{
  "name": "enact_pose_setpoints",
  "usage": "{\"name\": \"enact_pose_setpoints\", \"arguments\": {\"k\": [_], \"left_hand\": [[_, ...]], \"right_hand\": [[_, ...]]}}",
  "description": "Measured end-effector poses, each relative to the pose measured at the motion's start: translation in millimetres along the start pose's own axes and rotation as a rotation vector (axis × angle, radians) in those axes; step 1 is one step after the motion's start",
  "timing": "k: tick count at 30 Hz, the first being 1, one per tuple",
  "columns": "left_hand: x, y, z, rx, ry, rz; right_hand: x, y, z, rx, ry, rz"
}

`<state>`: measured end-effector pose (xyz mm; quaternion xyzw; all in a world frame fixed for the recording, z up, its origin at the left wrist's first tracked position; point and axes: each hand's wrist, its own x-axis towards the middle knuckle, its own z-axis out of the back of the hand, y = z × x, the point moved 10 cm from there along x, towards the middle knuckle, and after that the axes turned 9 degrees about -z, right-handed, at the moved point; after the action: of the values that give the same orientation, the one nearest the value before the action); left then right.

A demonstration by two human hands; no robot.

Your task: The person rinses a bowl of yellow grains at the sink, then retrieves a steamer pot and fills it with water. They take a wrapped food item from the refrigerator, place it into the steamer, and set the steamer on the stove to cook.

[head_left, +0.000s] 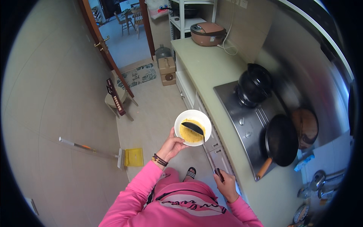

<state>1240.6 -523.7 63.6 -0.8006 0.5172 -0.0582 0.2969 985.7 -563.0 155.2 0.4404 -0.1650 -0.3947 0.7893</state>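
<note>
A white bowl [178,117] is held up by its lower left side in my left hand [171,144], over the floor beside the counter. Inside lies yellow crumbly food [189,137]. My right hand [227,185] grips the dark handle of a ladle [211,160] with a long metal shaft. The ladle's dark head reaches into the bowl and lies tilted against the yellow food; whether anything sits in it cannot be told.
On my right, a counter [195,63] carries a steel gas stove [235,113], a dark lidded pot [255,85], a black frying pan [282,140] with a wooden handle and a rice cooker [208,34]. A chair [122,95] and yellow dustpan [134,157] stand left.
</note>
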Motion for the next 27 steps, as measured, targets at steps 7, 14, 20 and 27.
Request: {"name": "enact_pose_setpoints", "arguments": {"k": [7, 14, 20, 27], "left_hand": [[145.4, -59.1, 9.6, 0.055, 0.025, 0.078], [317.4, -94.2, 17.2, 0.100, 0.134, 0.251], [454.3, -103.0, 13.2, 0.181, 0.219, 0.334], [576.9, -70.8, 7.9, 0.210, 0.268, 0.382]], "right_hand": [[146.9, 18.7, -30.5, -0.126, 0.003, -0.098], [272.0, 39.6, -46.1, -0.257, -0.338, -0.046], [380.9, 24.4, -60.0, -0.529, -0.496, -0.053], [481.4, -23.8, -67.5, -0.663, -0.589, -0.148]]}}
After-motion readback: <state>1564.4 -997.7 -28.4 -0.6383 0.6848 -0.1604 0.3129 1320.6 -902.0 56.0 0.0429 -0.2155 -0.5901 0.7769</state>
